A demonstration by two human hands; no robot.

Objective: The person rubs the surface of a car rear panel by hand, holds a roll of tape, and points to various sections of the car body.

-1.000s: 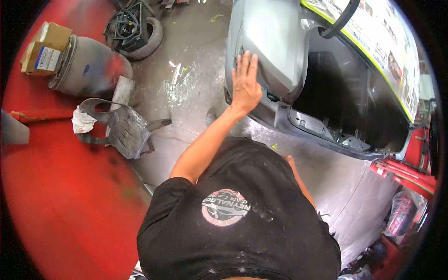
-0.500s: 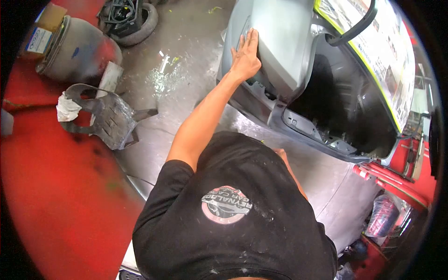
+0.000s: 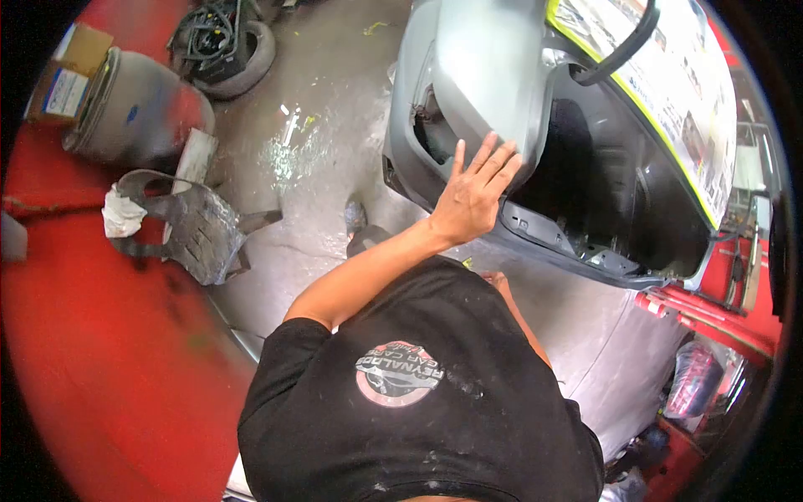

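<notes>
My left hand [image 3: 468, 199] is open, its fingers spread over the lower corner of a grey car body panel [image 3: 485, 75]. The fingertips lie at the panel's edge; whether the palm presses on it I cannot tell. Left of the fingers is a dark lamp opening [image 3: 431, 125] in the panel. To the right gapes the car's dark open compartment [image 3: 619, 176], with a grey sill [image 3: 544, 230] along its near edge. My right hand [image 3: 495, 281] hangs low in front of my black shirt [image 3: 401, 335], which hides most of it, so its grip does not show.
Printed masking paper [image 3: 669, 92] edged with yellow tape covers the glass behind a black curved arm [image 3: 623, 54]. On the left stand a drum [image 3: 146, 109], a tire [image 3: 247, 67], a cardboard box [image 3: 86, 48] and a dark metal bracket [image 3: 201, 230]. A red stand [image 3: 694, 314] is at right.
My left hand has moved down and right, from the panel's left side to its lower corner, uncovering the lamp opening. A shoe now shows on the floor left of the car. My right hand stays low.
</notes>
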